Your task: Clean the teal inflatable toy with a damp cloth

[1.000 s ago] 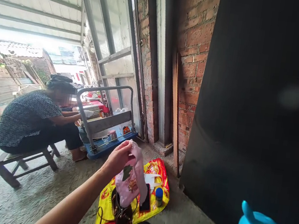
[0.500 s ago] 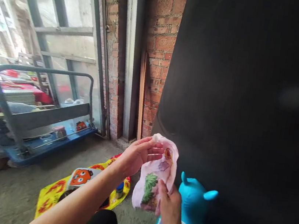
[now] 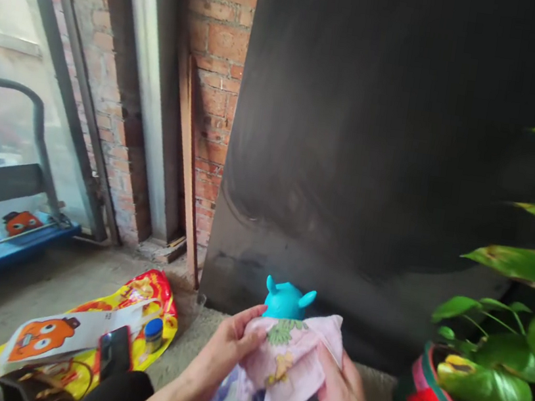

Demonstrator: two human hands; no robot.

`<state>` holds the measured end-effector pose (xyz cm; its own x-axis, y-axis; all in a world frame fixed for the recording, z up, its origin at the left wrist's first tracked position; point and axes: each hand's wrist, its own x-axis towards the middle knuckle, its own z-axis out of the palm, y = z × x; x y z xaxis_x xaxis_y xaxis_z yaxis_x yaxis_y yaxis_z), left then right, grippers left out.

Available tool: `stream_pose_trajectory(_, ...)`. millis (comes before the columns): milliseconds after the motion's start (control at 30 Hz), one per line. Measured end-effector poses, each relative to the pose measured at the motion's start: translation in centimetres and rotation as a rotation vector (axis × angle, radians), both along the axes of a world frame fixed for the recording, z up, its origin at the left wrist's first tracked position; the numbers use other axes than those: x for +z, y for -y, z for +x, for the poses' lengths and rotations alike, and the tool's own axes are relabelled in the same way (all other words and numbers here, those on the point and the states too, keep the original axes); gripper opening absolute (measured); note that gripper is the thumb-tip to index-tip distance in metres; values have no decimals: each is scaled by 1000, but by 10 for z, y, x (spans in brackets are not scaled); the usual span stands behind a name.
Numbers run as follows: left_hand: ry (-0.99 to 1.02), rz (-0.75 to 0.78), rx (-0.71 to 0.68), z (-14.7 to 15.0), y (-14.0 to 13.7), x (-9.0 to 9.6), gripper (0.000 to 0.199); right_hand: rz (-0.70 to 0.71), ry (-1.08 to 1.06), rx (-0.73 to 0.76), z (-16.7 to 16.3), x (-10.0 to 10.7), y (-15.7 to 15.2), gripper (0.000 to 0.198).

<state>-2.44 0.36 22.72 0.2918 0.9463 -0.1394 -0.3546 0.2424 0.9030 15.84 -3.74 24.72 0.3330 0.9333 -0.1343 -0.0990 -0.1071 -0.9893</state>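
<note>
A pink cloth (image 3: 295, 357) with a green and yellow print is spread between my two hands. My left hand (image 3: 230, 341) pinches its left edge between thumb and fingers. On the other side, my right hand (image 3: 339, 383) grips the right part of the cloth. Just behind the cloth stands a bright blue toy animal (image 3: 284, 301); its head and two ears show above the cloth, while most of its body is hidden. Below my left hand, a purple and white patterned fabric (image 3: 224, 397) lies against the toy.
A yellow and red plastic sheet (image 3: 164, 332) lies on the floor at left, bearing a phone (image 3: 115, 352), a blue-capped jar (image 3: 154, 334) and a bag with an orange cartoon face (image 3: 42, 338). At right stands a potted plant (image 3: 490, 384). A dark panel (image 3: 380, 143) rises behind; a blue trolley (image 3: 6, 250) is far left.
My view has swung right, bringing the potted plant in. My left hand, open beside the cloth before, now grips its left edge. The cloth is lower and spread out before the blue toy.
</note>
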Motion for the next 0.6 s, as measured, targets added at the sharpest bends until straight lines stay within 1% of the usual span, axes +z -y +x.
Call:
stream_pose_trajectory(100,-127,116,43,-4,-9,11,65,29,-145,98,20,-8,11,58)
stream_pose_trajectory(167,-167,161,56,-8,-14,15,59,38,-227,116,32,-16,16,69)
stream_pose_trajectory(267,-236,198,93,-13,-19,17,47,-66,-296,7,48,-29,27,98)
stream_pose_trajectory(300,-264,210,91,-14,-20,17,44,-103,-296,-27,54,-32,31,105)
stream_pose_trajectory(333,-297,226,79,-14,-21,18,41,-123,-277,-48,59,-35,36,109)
stream_pose_trajectory(367,-339,249,64,-13,-21,20,39,-126,-237,-51,64,-37,40,105)
stream_pose_trajectory(400,-395,286,50,-12,-21,21,36,-120,-177,-32,70,-39,45,96)
stream_pose_trajectory(467,-522,379,30,-9,-20,26,32,-101,-11,68,80,-43,51,72)
stream_pose_trajectory(500,-578,426,20,-8,-20,29,31,-87,99,117,85,-47,52,63)
stream_pose_trajectory(533,-626,469,6,-7,-20,33,30,-67,226,147,90,-51,53,58)
stream_pose_trajectory(600,-695,541,-41,-6,-20,39,30,-10,507,133,99,-60,53,53)
